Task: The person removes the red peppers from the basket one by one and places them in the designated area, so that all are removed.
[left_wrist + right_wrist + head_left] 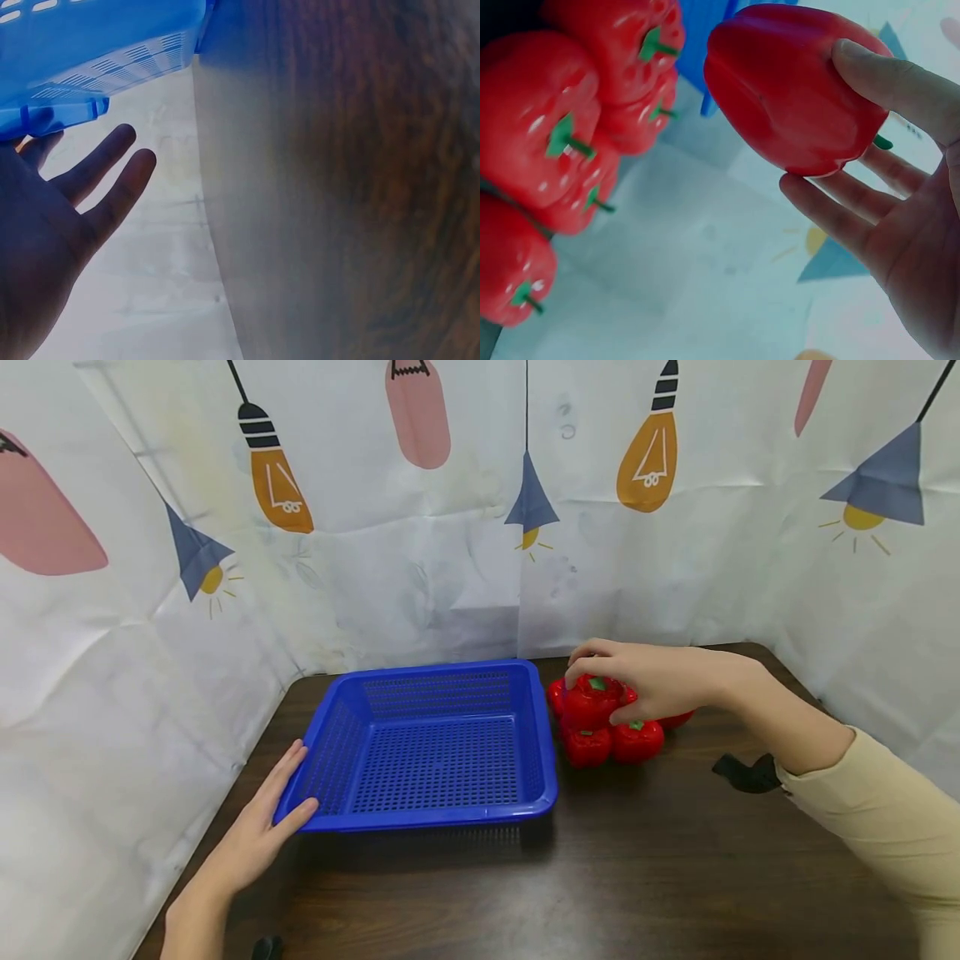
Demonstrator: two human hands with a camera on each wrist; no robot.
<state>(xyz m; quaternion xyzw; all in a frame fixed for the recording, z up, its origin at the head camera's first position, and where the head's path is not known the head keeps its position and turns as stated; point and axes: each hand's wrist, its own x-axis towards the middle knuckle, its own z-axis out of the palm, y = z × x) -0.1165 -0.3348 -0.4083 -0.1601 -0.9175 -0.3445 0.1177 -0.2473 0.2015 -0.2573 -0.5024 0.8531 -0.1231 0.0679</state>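
Observation:
My right hand (637, 677) holds a red bell pepper (787, 90) with a green stem, its thumb on one side and fingers on the other. Under and beside it sit several more red bell peppers (637, 743), bunched on the table. To their left stands a blue plastic basket (442, 820) with mesh walls and nothing in it. My left hand (251, 835) touches the basket's left rim near the front corner. In the left wrist view its fingers (124, 187) are straight and spread beside the basket; the thumb is hidden there.
The dark wooden table (637, 877) extends in front of the basket and peppers. White cloth (420, 585) printed with lamps and bulbs hangs behind and at both sides. A black strap (750, 774) hangs by the right sleeve.

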